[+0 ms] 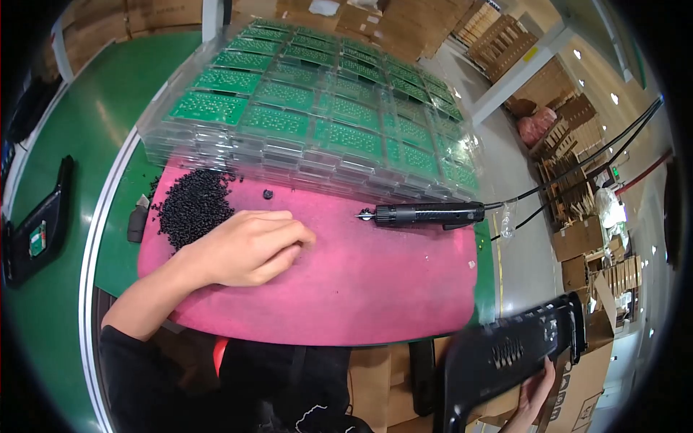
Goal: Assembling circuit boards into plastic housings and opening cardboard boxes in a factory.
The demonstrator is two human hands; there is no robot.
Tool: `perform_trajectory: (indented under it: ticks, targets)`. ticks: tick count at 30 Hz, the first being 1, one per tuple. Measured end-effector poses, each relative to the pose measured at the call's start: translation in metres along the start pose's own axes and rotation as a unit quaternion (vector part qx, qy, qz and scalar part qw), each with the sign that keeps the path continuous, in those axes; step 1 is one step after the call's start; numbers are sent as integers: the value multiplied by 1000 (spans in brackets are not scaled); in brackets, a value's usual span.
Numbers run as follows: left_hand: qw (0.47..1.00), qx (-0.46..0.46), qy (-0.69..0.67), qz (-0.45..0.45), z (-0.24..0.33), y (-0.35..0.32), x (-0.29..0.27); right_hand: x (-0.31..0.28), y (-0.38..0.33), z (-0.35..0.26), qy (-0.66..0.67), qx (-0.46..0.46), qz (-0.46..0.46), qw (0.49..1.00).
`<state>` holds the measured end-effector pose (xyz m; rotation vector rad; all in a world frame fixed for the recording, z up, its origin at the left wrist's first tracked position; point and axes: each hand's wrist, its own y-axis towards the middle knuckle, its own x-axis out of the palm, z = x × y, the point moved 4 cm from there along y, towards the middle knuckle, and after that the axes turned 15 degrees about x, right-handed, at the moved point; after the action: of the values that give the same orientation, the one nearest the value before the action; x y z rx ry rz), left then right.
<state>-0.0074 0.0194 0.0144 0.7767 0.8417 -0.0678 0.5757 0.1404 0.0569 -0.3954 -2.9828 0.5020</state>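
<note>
My left hand [263, 249] is over the pink mat [361, 310], palm down, just right of a heap of small black screws [191, 209]. Its fingers are curled together, and whatever they may hold is hidden. Off the mat's right front corner, my right hand [536, 390] grips a black plastic housing [498, 357] with a row of slots, held tilted in the air. A black electric screwdriver [429, 214] lies on the mat, its bit pointing left, with a few screws by the tip. One small black piece [268, 194] sits apart from the heap.
Behind the mat stand stacked clear plastic trays [281, 148] filled with green circuit boards [278, 121]. The screwdriver's cable [563, 177] rises to the right. Another black housing [40, 224] with a small board lies at far left on the green surface. Cardboard boxes [577, 390] stand at right.
</note>
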Motion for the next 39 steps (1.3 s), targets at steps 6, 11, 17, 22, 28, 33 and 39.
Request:
perform_trajectory:
  ticks: [6,11,17,22,28,33,39]
  targets:
    - [997,41,-65,11,14,-2,-5,147,-45,85,-119,211,-84,966]
    - [999,12,31,-8,14,-8,-15,206,-84,79,-361,154,-395,831]
    - [979,-79,183,-53,4,-21,-8,369,-92,23,-409,-309,-388,766]
    - [956,-90,278,-28,17,-18,-3,497,-141,31,-409,-588,-390,578]
    - [949,-97,298,-29,25,-22,-1,601,-177,77,-367,-608,-449,541]
    - [961,-113,250,-24,23,-24,0,641,-182,93,-415,-597,-432,533]
    - [966,-124,223,-48,28,-23,-2,641,-179,83,-339,-584,-418,608]
